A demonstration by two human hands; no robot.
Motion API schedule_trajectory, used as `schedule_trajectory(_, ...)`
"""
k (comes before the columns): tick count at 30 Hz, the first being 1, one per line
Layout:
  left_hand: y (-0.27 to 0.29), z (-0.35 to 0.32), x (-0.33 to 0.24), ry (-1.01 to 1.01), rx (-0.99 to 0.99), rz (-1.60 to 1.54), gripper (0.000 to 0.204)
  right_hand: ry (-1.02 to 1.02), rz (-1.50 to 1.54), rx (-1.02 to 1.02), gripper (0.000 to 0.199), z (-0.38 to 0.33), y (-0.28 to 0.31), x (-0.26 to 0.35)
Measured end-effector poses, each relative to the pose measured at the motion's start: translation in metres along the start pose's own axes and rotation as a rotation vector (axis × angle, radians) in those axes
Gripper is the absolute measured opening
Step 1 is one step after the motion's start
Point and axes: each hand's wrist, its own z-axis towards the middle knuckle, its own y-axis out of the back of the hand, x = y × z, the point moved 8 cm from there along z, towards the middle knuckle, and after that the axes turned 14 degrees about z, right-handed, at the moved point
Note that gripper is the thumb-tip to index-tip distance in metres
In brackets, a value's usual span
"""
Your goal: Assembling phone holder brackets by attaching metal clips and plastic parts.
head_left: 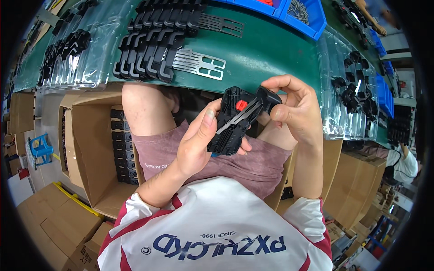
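Note:
Over my lap, my left hand is closed around a black plastic housing, its thumb along the near side. A small red piece sits inside the housing. Lying slantwise across the housing is a toothed metal strip, whose upper right end meets a black plastic end piece. Thumb and fingers of my right hand grip that end piece. Whether the strip is seated in the housing I cannot tell. Fingers hide part of the housing's underside.
On the green table stand two rows of black end pieces with toothed metal plates. Blue bins hold screws and red pieces. Clear trays with black parts flank both sides. An open cardboard box stands left of my legs.

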Motion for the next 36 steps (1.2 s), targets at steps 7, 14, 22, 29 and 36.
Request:
schedule_trajectory(7,0.012,-0.006,-0.006,0.002,-0.086,0.009,0.052,-0.02,0.019,0.01,0.049,0.004,-0.017,-0.002)
schedule_trajectory(14,0.034,-0.021,-0.023,-0.037,-0.223,0.142,0.035,0.065,0.003,0.104,0.057,0.003,-0.046,-0.015)
schedule_trajectory(22,0.077,-0.043,-0.042,-0.009,-0.349,0.235,0.021,0.037,0.062,0.138,0.066,0.019,-0.085,-0.035)
schedule_trajectory(29,0.24,-0.049,-0.199,-0.441,-0.913,0.542,0.033,0.142,0.085,0.077,0.065,0.009,-0.064,-0.031)
schedule_trajectory(36,0.372,-0.051,-0.235,-0.356,-1.059,0.558,0.029,0.118,0.035,0.041,0.051,0.001,-0.056,-0.033)
